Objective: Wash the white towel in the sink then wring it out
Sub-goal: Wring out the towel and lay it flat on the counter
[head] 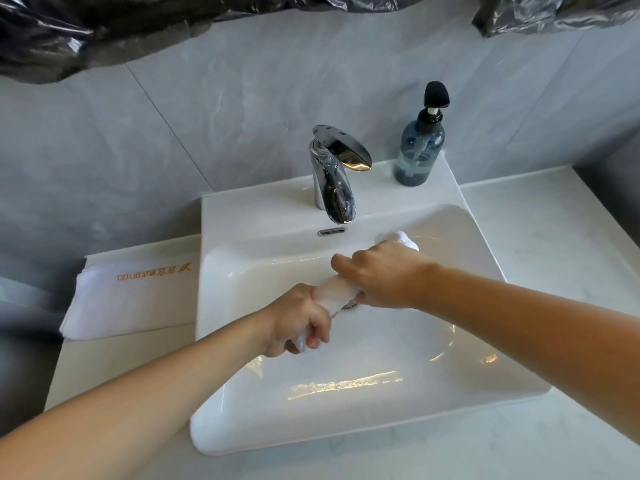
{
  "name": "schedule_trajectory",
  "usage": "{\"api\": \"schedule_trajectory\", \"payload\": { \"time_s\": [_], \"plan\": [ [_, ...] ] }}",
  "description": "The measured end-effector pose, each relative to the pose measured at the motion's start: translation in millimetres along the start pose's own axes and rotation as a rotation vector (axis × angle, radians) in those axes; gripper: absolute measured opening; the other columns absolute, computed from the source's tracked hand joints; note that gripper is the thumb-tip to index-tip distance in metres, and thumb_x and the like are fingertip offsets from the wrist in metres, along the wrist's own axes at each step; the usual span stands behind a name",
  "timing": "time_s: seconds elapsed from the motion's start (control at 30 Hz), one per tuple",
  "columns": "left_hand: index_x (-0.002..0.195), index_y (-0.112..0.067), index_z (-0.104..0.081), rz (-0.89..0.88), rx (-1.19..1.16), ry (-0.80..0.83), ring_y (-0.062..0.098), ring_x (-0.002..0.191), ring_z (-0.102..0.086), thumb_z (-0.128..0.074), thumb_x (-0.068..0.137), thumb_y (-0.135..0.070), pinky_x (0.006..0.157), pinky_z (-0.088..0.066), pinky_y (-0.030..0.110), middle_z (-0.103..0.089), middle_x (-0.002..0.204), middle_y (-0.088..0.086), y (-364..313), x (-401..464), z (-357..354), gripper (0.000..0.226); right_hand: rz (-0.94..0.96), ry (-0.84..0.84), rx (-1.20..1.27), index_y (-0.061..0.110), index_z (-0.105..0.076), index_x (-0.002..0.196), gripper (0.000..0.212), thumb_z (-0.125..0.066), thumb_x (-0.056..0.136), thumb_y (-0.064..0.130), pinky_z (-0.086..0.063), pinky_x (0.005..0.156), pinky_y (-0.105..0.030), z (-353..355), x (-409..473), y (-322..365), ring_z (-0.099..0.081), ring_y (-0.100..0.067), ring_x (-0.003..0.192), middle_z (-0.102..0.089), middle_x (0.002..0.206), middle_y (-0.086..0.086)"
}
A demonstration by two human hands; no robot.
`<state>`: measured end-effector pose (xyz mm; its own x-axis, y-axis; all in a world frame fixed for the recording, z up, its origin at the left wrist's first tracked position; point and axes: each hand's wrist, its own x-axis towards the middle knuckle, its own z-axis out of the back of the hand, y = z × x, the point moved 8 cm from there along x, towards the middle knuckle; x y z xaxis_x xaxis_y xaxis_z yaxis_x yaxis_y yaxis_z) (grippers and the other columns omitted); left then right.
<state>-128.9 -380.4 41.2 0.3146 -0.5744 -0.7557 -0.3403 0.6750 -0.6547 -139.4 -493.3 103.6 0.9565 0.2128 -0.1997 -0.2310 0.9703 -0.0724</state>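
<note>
Both hands clench the white towel [337,289], which is rolled into a tight rope held over the basin of the sink [346,427]. Nearer the camera, the left hand [299,320] wraps its fingers round the lower end of the roll, with a little cloth poking out below the curled fingers. Farther back, the right hand [381,275] grips the upper part, knuckles up, and the far end of the towel bulges out beyond it toward the back wall of the basin. The short stretch of cloth between the two hands hangs just above the drain [349,304].

Behind the basin a chrome faucet [334,178] stands on the sink's back ledge, its spout pointing forward. To its right sits a blue pump bottle [419,150] with a black head. On the counter left of the sink lies a folded white towel with gold lettering [131,299]. Crumpled black plastic sheeting [104,26] hangs across the top of the grey tiled wall.
</note>
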Motion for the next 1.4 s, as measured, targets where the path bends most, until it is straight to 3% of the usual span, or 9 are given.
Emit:
{"api": "schedule_trajectory", "payload": {
  "time_s": [0.2,0.33,0.43,0.67,0.83,0.93,1.2,1.3,1.4],
  "plan": [
    [0.058,-0.017,-0.047,0.042,0.044,0.077,0.019,0.045,-0.032,-0.057,0.052,0.004,0.048,-0.017,0.015,-0.035,0.061,0.007,-3,-4,8,0.024,-0.029,-0.009,0.069,0.025,-0.036,0.121,0.038,-0.046,0.091,0.047,-0.052,0.072,-0.038,-18,3,-2,-0.051,-0.029,0.064,-0.061,0.09,-0.001],
    [0.1,-0.012,-0.053,-0.01,0.082,-0.066,0.018,0.055,-0.051,-0.07,0.077,0.007,0.041,-0.03,0.021,-0.051,0.074,0.01,-21,-9,23,0.035,-0.133,-0.076,0.253,0.029,-0.041,0.133,0.045,-0.055,0.091,0.036,-0.052,0.072,-0.039,-14,-5,-10,-0.062,-0.035,0.086,-0.053,0.108,-0.002],
    [0.132,-0.023,-0.039,-0.159,-0.224,-0.202,0.021,0.09,-0.064,-0.083,0.071,-0.002,0.07,-0.061,0.042,-0.05,0.116,0.008,-21,-19,34,0.078,-0.358,-0.205,0.582,0.024,-0.052,0.123,0.041,-0.063,0.084,0.027,-0.048,0.071,-0.037,-12,-24,-27,-0.061,-0.03,0.091,-0.058,0.105,0.0],
    [0.151,-0.051,0.011,-0.046,0.003,0.058,0.011,0.141,-0.033,-0.09,0.049,-0.06,0.107,-0.042,0.051,-0.013,0.157,-0.026,35,-30,-61,0.144,-0.758,-0.304,1.246,0.021,-0.052,0.111,0.043,-0.073,0.081,0.043,-0.05,0.072,-0.038,-38,-68,-19,-0.061,-0.021,0.084,-0.062,0.092,-0.001],
    [0.149,-0.048,-0.015,-0.26,0.198,0.051,0.012,0.143,-0.033,-0.086,0.073,-0.037,0.116,-0.033,0.042,-0.04,0.15,-0.021,16,-21,-94,0.105,-0.79,-0.254,1.583,0.05,-0.055,0.116,0.076,-0.062,0.053,0.092,-0.044,0.1,-0.054,-69,-74,-1,-0.051,-0.028,0.119,-0.06,0.118,0.002],
    [0.093,-0.016,-0.058,-0.307,0.179,0.021,0.02,0.095,-0.07,-0.076,0.079,-0.023,0.071,-0.051,0.031,-0.072,0.102,0.012,13,-22,-97,0.023,-0.718,-0.321,1.812,0.045,-0.059,0.117,0.06,-0.071,0.067,0.075,-0.046,0.103,-0.048,-42,-84,10,-0.059,-0.023,0.117,-0.065,0.12,-0.001],
    [0.108,-0.02,-0.068,-0.454,0.083,0.071,0.017,0.087,-0.069,-0.08,0.081,-0.016,0.07,-0.052,0.036,-0.076,0.092,0.004,-10,-20,-123,0.03,-0.622,-0.679,2.554,0.019,-0.059,0.125,0.033,-0.057,0.096,0.034,-0.033,0.114,-0.03,-27,-98,1,-0.055,-0.01,0.124,-0.06,0.133,0.007],
    [0.076,-0.014,-0.069,-0.487,0.21,-0.082,0.013,0.062,-0.057,-0.079,0.067,-0.018,0.057,-0.047,0.034,-0.07,0.071,0.0,-25,-12,-105,0.013,-0.498,-0.637,2.533,0.009,-0.063,0.112,0.034,-0.068,0.079,0.011,-0.044,0.095,-0.035,-14,-104,-11,-0.062,-0.014,0.09,-0.066,0.093,-0.002],
    [0.072,-0.023,-0.059,-0.646,0.471,-0.374,0.006,0.065,-0.052,-0.073,0.061,-0.013,0.061,-0.045,0.029,-0.058,0.075,-0.01,-46,-15,-61,0.021,-0.271,-0.461,2.579,0.004,-0.069,0.107,0.055,-0.054,0.054,0.0,-0.048,0.097,-0.038,-9,-118,-22,-0.062,-0.025,0.097,-0.063,0.102,-0.01]
  ]
}}
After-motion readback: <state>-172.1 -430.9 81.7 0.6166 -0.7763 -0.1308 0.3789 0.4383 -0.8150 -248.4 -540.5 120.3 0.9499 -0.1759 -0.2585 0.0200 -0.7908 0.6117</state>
